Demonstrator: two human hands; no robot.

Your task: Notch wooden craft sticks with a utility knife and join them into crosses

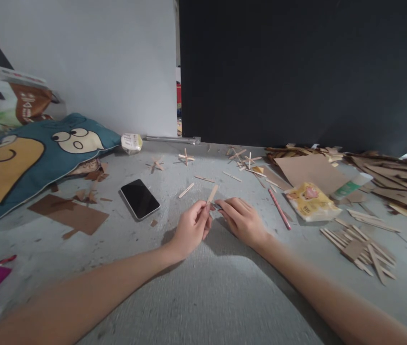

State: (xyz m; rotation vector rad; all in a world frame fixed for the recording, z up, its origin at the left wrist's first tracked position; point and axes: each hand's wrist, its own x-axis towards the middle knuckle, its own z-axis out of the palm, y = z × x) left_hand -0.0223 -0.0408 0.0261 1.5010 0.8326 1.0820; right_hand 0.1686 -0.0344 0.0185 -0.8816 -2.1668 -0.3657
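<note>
My left hand [191, 228] rests on the grey floor with its fingers pinched round a flat wooden craft stick [212, 194] that points up and away. Right beside it, my right hand [242, 220] lies knuckles up with the fingers curled, their tips meeting the left hand at the base of the stick; a small dark thing shows between the fingertips, too small to name. More loose wooden sticks [186, 190] lie just beyond the hands.
A black phone [140, 199] lies left of the hands. A blue cushion [27, 163] and brown card pieces [69, 215] are further left. To the right lie a pink pencil [279, 208], a yellow packet [311, 201], a glue tube [352, 185], stick piles [359, 247] and cardboard sheets [386, 177].
</note>
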